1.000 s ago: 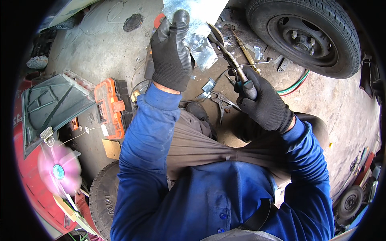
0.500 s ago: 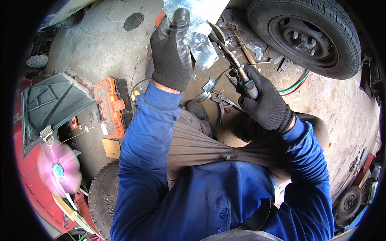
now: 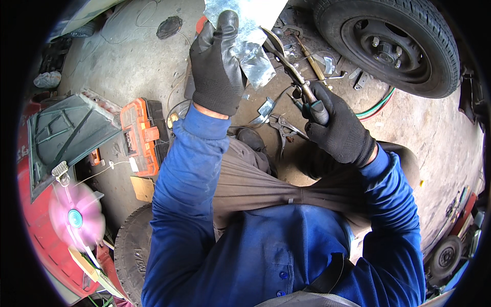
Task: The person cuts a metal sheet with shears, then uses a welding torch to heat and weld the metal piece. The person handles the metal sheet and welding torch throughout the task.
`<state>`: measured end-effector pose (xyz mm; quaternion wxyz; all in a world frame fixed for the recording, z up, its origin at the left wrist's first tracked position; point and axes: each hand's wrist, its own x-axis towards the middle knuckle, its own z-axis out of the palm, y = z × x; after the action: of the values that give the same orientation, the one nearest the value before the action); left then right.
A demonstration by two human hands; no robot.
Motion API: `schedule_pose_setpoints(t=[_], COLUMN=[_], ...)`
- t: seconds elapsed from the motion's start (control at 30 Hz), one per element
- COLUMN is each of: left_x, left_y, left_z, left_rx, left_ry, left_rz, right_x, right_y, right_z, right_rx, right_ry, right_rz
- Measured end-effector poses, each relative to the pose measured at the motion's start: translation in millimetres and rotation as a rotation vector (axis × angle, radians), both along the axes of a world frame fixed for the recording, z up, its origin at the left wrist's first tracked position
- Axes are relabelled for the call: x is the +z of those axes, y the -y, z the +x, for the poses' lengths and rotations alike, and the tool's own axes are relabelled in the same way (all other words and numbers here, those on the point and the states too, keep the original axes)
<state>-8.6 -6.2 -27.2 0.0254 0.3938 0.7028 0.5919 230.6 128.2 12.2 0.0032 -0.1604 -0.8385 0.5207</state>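
Note:
My left hand [image 3: 217,66], in a black work glove, grips a shiny piece of sheet metal [image 3: 258,69] at the top of the view, the thumb lying over its face. A ragged, bent flap of the sheet hangs down beside the glove. My right hand [image 3: 340,125], gloved the same way, is closed around the handles of a pair of tin snips [image 3: 291,69]. Their blades point up and left and reach the right edge of the sheet. Whether the jaws are around the metal I cannot tell. Locking pliers [image 3: 284,128] lie on the floor below.
A wheel with its tyre [image 3: 388,48] stands at the upper right. Metal scraps [image 3: 266,109], a wooden-handled tool [image 3: 309,56] and green and red hoses [image 3: 378,107] lie on the concrete. Left are an orange toolbox [image 3: 140,135], a spinning pink fan [image 3: 75,217] and another tyre [image 3: 134,250].
Both hands, with the sheet metal and the snips, have shifted very slightly to the left in the view. My grip on each looks the same.

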Motion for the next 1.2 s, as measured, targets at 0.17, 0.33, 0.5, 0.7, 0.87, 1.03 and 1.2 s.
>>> schedule_pose_setpoints(t=[0.17, 0.33, 0.5, 0.7, 0.87, 1.03, 1.2], left_x=[-0.6, -3.6, 7.5, 26.2, 42.9, 50.2, 41.7], left_y=[1.0, 5.9, 17.6, 22.4, 3.1, -12.2, -19.0], left_z=[3.7, -8.7, -44.0, -50.8, -26.5, -5.2, 13.0], left_rx=[-0.057, -0.149, -0.334, -0.531, -0.037, -0.069, 0.113], left_ry=[0.117, 0.007, -0.311, 0.062, 0.882, 0.890, 0.904], left_rz=[0.045, 0.028, -0.025, 0.040, 0.468, 0.688, 0.636], right_x=[-0.1, 2.8, 10.1, 9.5, 2.0, -2.8, 3.6], right_y=[0.4, -5.6, -22.0, -41.4, -31.2, 0.8, 14.2], right_z=[0.6, -0.7, 1.0, 16.4, 12.6, -2.3, -17.6], right_rx=[-0.006, -0.007, 0.019, 0.125, -0.021, 0.004, 0.048], right_ry=[-0.008, 0.074, 0.019, 0.098, 0.193, 0.135, 0.011], right_rz=[0.027, -0.035, 0.109, 0.201, -0.135, -0.320, -0.305])
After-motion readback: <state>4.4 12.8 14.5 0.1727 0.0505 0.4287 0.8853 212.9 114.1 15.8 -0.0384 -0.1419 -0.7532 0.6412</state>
